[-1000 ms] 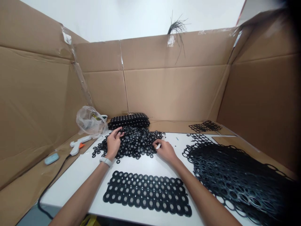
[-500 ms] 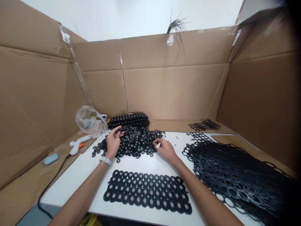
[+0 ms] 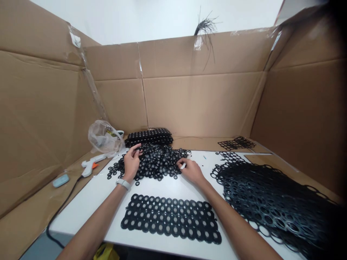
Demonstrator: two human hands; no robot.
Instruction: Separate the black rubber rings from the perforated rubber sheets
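Observation:
A heap of small black rings (image 3: 155, 162) lies toward the back of the white table. At its left side is my left hand (image 3: 132, 164), fingers curved and apart, with nothing visible held in them. My right hand (image 3: 192, 171) is at the heap's right edge, its fingers closed round a slim white pen-like stick (image 3: 183, 165). Whether those fingertips also pinch a ring cannot be made out. Between my forearms lies a flat black panel of joined rings (image 3: 171, 218) in several rows, the white table showing through the holes.
Folded black ring panels (image 3: 149, 136) are stacked behind the heap. To the right spreads a large pile of black ring sheets (image 3: 265, 202). On the left are a glue gun (image 3: 89, 167) with its cord, a light-blue case (image 3: 61, 180) and a plastic bag (image 3: 104, 139). Cardboard walls (image 3: 200, 104) enclose the table.
The view has shifted slightly. Both hands stay almost in place at the heap, and the white stick is still in my right hand.

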